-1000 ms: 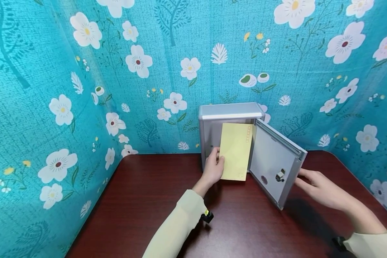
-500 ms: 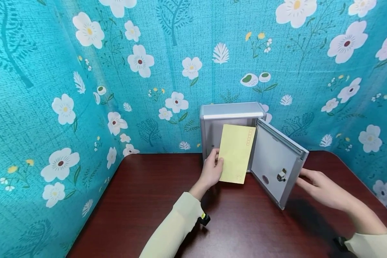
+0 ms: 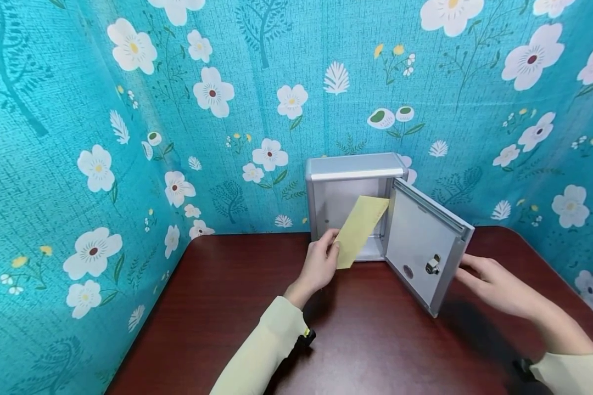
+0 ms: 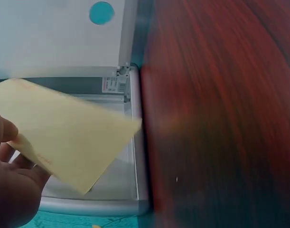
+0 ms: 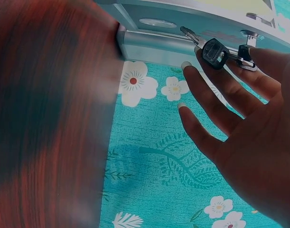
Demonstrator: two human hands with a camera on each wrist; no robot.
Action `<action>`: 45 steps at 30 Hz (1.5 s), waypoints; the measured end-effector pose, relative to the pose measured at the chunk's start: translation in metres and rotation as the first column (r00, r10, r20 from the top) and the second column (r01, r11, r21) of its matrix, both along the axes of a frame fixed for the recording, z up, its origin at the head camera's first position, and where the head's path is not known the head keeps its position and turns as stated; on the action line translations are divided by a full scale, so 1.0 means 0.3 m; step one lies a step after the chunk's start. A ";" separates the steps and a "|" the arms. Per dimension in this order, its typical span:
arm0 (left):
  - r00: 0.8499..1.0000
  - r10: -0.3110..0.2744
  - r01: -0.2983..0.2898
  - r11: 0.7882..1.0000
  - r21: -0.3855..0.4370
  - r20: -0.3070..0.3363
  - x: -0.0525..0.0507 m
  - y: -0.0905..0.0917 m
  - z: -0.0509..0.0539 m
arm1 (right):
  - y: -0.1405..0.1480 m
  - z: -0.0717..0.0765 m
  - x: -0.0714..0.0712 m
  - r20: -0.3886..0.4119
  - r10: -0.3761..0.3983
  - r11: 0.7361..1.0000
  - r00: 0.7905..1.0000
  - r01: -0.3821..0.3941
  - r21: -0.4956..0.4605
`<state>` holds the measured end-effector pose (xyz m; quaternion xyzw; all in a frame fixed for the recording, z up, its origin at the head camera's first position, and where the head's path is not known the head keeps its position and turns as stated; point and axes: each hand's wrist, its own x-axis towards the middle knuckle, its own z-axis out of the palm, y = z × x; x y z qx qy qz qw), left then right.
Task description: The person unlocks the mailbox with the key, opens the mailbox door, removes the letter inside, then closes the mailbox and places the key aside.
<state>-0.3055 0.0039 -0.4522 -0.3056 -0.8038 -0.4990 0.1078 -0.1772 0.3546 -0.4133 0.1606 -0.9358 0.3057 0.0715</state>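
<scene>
Left hand (image 3: 318,263): clamped on the yellow envelope (image 3: 363,230), thumb and fingers pinching it along its left edge. Envelope is clear of the tabletop (image 3: 217,312), tilted, upper end leaning to the right, in front of the open grey metal box (image 3: 356,165). We can't tell whether its far corner is past the box opening.

Box stands upright at the back of the tabletop, just in front of the teal floral cloth (image 3: 257,82). Its door (image 3: 420,236) is hinged on the right side and swung out toward us, lock latch (image 3: 432,265) showing on the inner face. Left wrist view gives us a small printed label (image 4: 114,84) inside the box, too blurred to read.

Right hand (image 3: 496,285): at the door's outer side. Right wrist view shows thumb and index together, pinching the key in the lock; the other fingers are apart and extended. A second key (image 5: 214,53) with a black head hangs at those fingers.

We see pale sleeves (image 3: 262,345) on both arms and a black device (image 3: 306,337) at the left wrist.
</scene>
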 end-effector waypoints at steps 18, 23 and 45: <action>0.969 -0.141 0.051 0.916 -0.397 -0.202 0.069 -0.057 -0.041 | 0.003 -0.003 -0.002 0.006 0.008 1.000 1.000 -0.008 -0.009; 0.958 -0.224 0.114 0.871 -0.478 -0.178 0.087 -0.065 -0.048 | 0.006 -0.001 -0.006 0.020 0.000 1.000 1.000 0.000 -0.001; 0.940 -0.308 0.148 0.756 -0.638 -0.146 0.102 -0.069 -0.102 | 0.005 -0.005 -0.002 -0.026 0.019 1.000 0.999 -0.020 -0.011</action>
